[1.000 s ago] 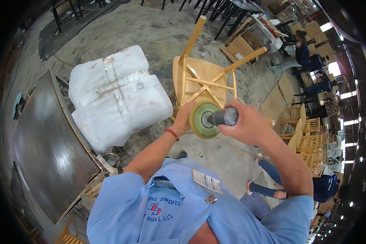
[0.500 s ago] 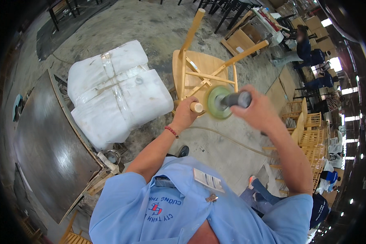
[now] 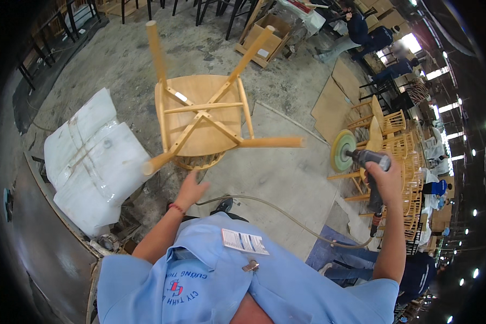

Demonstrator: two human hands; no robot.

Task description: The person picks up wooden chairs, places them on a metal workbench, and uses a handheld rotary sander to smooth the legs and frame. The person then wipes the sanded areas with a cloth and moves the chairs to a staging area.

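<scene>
A light wooden chair point(image 3: 202, 87) is upside down in front of me, its legs pointing up and outward and crossed braces under the seat. My left hand point(image 3: 191, 190) is just below the chair's near edge, fingers apart, holding nothing; I cannot tell whether the fingertips touch the chair. Off to the right, my right hand point(image 3: 386, 181) is wrapped around a dark hand-held disc sander point(image 3: 373, 157). Its round, green-faced pad point(image 3: 343, 152) faces left, away from the chair. A thin hose point(image 3: 286, 213) runs from the tool's lower end across to my left.
White wrapped bundles point(image 3: 92, 156) lie at left beside a dark panel point(image 3: 43, 227). Wooden chairs point(image 3: 405, 156) crowd the right side. A carton point(image 3: 262, 43) and flat cardboard point(image 3: 337, 92) are farther off. Several people work at right; one person's legs point(image 3: 356, 264) are close to my right side.
My left hand has let go of the chair leg and is now open below the chair. My right hand has carried the sander away to the right. The chair appears turned.
</scene>
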